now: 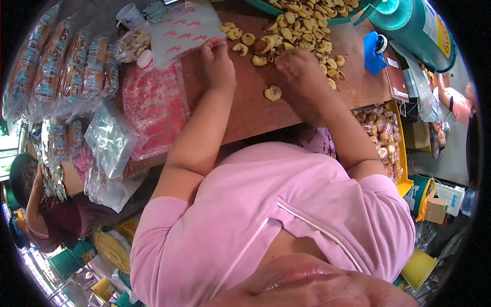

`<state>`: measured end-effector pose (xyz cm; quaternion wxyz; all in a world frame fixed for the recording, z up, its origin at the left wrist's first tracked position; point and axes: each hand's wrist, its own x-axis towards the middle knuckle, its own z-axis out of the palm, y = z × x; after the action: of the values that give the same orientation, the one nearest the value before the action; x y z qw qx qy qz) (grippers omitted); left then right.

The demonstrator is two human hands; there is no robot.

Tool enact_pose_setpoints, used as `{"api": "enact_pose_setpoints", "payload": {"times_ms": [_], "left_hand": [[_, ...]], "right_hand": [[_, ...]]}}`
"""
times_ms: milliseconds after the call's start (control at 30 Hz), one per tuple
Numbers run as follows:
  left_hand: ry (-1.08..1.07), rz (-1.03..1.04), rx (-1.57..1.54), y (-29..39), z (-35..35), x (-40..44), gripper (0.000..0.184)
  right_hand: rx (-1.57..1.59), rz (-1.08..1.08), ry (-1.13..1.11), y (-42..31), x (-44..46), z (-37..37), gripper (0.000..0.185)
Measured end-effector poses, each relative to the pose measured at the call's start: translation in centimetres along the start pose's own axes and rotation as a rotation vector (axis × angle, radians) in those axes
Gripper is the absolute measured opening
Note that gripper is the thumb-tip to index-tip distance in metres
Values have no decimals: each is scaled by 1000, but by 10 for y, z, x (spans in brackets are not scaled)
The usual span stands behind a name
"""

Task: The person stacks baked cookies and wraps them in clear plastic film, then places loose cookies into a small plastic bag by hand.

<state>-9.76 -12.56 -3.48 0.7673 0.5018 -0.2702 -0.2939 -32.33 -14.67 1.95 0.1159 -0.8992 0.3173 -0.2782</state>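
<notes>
Near the back of the brown table, my left hand [219,64] is closed with fingers curled, beside a stack of printed clear plastic bags [176,28]. Whatever lies in its fingers, if anything, is too small to make out. My right hand [299,70] is closed at the near edge of a heap of pale, round cookies [289,35] with dark filling; its fingers hide what they hold. Several cookies lie loose between the hands, and a single cookie [272,93] sits closer to my body.
Red-printed plastic bags [156,105] lie left of my arm, beside wrapped packs [66,61]. A blue tape dispenser [376,53] and a green tub [417,30] stand at right. Bagged cookies [383,135] fill a yellow crate. Other people are at both sides.
</notes>
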Motion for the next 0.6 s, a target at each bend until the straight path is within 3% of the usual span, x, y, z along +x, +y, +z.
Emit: {"api": "enact_pose_setpoints", "payload": {"times_ms": [100, 200, 300, 367, 433, 500, 600], "left_hand": [[5, 52, 61, -13, -2, 7, 26], [8, 14, 94, 6, 2, -1, 23], [-14, -51, 61, 15, 3, -4, 18], [-19, -26, -2, 6, 3, -1, 18], [-13, -36, 6, 4, 2, 1, 17], [-3, -52, -8, 2, 2, 1, 16], [5, -71, -49, -1, 4, 2, 15]], "right_hand": [[-77, 156, -30, 21, 35, -4, 21], [-163, 33, -15, 26, 55, 13, 26], [-313, -79, -204, 7, 64, 20, 34], [-197, 96, -395, 22, 79, 31, 35], [-98, 189, -377, 21, 83, 29, 34], [-18, 202, -158, 13, 70, 14, 32], [214, 341, -129, -7, 40, -9, 29]]}}
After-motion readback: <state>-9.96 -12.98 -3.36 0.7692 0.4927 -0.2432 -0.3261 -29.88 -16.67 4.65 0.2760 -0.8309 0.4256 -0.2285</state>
